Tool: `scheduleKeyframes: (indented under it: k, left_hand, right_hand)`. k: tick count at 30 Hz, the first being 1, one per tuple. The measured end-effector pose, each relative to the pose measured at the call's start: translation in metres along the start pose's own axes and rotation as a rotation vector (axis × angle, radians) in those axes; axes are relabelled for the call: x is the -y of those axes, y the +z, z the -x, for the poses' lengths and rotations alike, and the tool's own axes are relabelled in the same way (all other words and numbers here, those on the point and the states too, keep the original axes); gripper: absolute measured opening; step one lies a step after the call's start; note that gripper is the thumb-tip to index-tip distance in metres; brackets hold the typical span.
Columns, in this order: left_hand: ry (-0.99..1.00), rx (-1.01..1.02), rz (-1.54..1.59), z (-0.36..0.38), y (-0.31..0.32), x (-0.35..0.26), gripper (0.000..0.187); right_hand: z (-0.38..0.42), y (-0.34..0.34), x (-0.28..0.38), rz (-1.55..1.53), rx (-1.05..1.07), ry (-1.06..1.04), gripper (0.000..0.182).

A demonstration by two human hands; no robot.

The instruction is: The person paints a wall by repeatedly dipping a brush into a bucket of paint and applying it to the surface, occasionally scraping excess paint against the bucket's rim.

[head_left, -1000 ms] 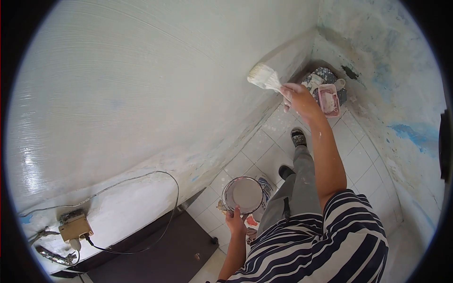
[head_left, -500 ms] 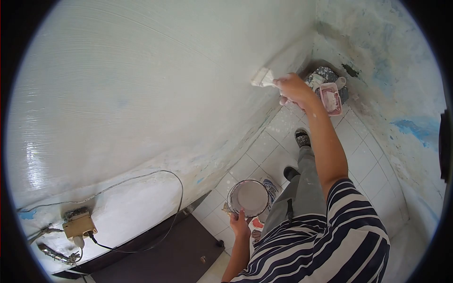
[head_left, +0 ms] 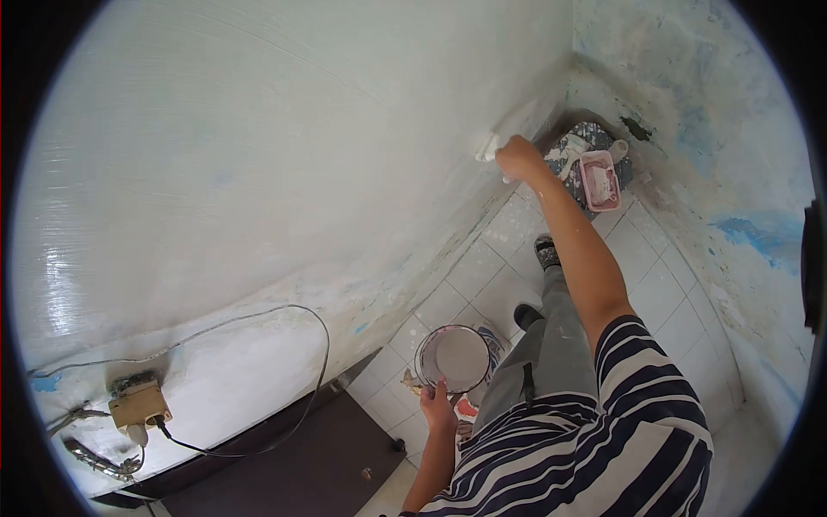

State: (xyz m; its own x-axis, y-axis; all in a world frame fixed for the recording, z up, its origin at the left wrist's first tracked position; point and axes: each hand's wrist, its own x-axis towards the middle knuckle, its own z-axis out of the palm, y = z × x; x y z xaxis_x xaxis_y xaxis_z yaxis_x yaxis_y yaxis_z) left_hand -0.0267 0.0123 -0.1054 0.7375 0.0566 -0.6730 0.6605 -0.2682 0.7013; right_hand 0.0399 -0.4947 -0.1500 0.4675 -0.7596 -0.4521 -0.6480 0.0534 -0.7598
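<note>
My right hand (head_left: 520, 158) is wrapped round the handle of a paintbrush (head_left: 488, 146), whose bristles are against the wall (head_left: 301, 155) near the corner. Most of the brush is hidden behind the hand. Down by my waist, my left hand (head_left: 439, 405) grips the rim of a round bucket (head_left: 419, 366), thumb over the edge. Greyish-white liquid fills part of the bucket. The wall carries a pale coat, glossy and streaked at the far left.
A pink tray (head_left: 600, 181) rests on a paint-spattered stool (head_left: 622, 164) in the corner. An outlet box (head_left: 140, 403) with a dangling cable (head_left: 326, 345) is on the lower left wall. Below it stands a dark brown panel (head_left: 284, 461). White tiles (head_left: 482, 267) cover the floor.
My right hand and the paintbrush have shifted slightly; the brush now shows narrower, turned more edge-on. The left hand still holds the bucket in nearly the same place.
</note>
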Motion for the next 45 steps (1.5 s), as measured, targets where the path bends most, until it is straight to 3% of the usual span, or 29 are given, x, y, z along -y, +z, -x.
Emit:
scheduleKeyframes:
  k: [2,4,5,7,8,10,12,13,15,18,21,23,25,26,27,29,30,31,33,35,37,41,45]
  left_hand:
    - [0.001,0.000,-0.003,0.001,-0.002,0.003,0.025]
    - [0.004,0.003,-0.008,-0.002,-0.006,0.007,0.025]
    - [0.010,0.005,0.007,-0.005,-0.010,0.012,0.024]
    - [0.010,0.013,0.017,-0.001,-0.014,0.014,0.023]
    - [-0.004,-0.003,0.009,0.004,-0.009,0.008,0.021]
    - [-0.014,-0.023,0.003,0.007,-0.010,0.006,0.020]
    - [-0.012,-0.038,-0.009,0.006,-0.016,0.013,0.017]
    - [-0.015,-0.039,-0.005,0.005,-0.017,0.015,0.017]
    - [-0.013,-0.023,-0.026,0.003,-0.022,0.017,0.020]
    - [-0.003,-0.008,0.007,0.001,-0.027,0.024,0.025]
    - [-0.001,0.003,-0.008,-0.002,-0.034,0.031,0.029]
    - [0.000,0.008,0.009,0.000,-0.034,0.029,0.030]
    - [0.004,0.018,0.028,-0.003,-0.035,0.031,0.030]
    - [-0.010,0.026,-0.014,-0.008,-0.041,0.037,0.018]
    - [-0.026,0.033,-0.058,-0.011,-0.045,0.040,0.024]
    - [-0.001,0.007,-0.049,-0.002,-0.038,0.032,0.019]
    - [0.024,-0.013,-0.038,0.003,-0.034,0.028,0.031]
    - [0.027,-0.013,-0.039,0.004,-0.033,0.026,0.031]
    - [0.011,-0.023,-0.055,0.006,-0.033,0.025,0.030]
    - [0.018,-0.032,-0.054,0.007,-0.037,0.028,0.029]
    - [0.034,-0.030,-0.048,0.007,-0.037,0.028,0.028]
    - [0.027,-0.036,-0.022,0.009,-0.043,0.026,0.029]
    - [0.023,-0.043,0.001,0.008,-0.041,0.029,0.028]
  right_hand:
    - [0.054,-0.044,0.045,0.024,0.004,-0.037,0.028]
    - [0.101,-0.076,0.070,-0.393,0.177,-0.045,0.025]
    - [0.104,-0.073,0.065,-0.390,0.176,-0.046,0.025]
    - [0.104,-0.062,0.037,-0.774,0.182,-0.110,0.024]
    - [0.095,-0.048,0.018,-0.774,0.177,-0.114,0.024]
    - [0.063,0.000,-0.033,-1.029,0.158,0.095,0.031]
    - [0.019,0.036,-0.081,-0.641,0.277,0.130,0.035]
    - [0.003,0.053,-0.088,-0.637,0.279,0.130,0.035]
    - [-0.006,0.075,-0.079,0.208,0.074,-0.101,0.038]
    - [0.033,0.034,0.003,0.030,0.073,-0.008,0.040]
    - [0.081,-0.015,0.049,-0.135,0.106,-0.120,0.037]
    - [0.127,-0.053,0.070,-0.517,0.214,-0.231,0.030]
    - [0.132,-0.053,0.057,-0.610,0.197,-0.259,0.029]
    - [0.129,-0.053,0.045,-0.705,0.181,-0.281,0.027]
    - [0.120,-0.045,0.031,-0.706,0.184,-0.283,0.027]
    - [0.083,-0.007,-0.018,-0.773,0.126,-0.018,0.027]
    - [0.049,0.027,-0.056,-0.601,0.037,0.041,0.029]
    - [0.016,0.060,-0.088,-0.428,-0.054,0.100,0.030]
    - [-0.023,0.098,-0.117,-0.263,-0.031,0.154,0.030]
    - [-0.033,0.108,-0.121,-0.097,-0.001,0.211,0.030]
    - [-0.031,0.100,-0.099,-0.025,0.076,0.102,0.030]
    - [0.020,0.056,-0.004,-0.321,0.068,0.228,0.030]
    - [0.074,0.012,0.036,-0.466,0.139,0.023,0.024]
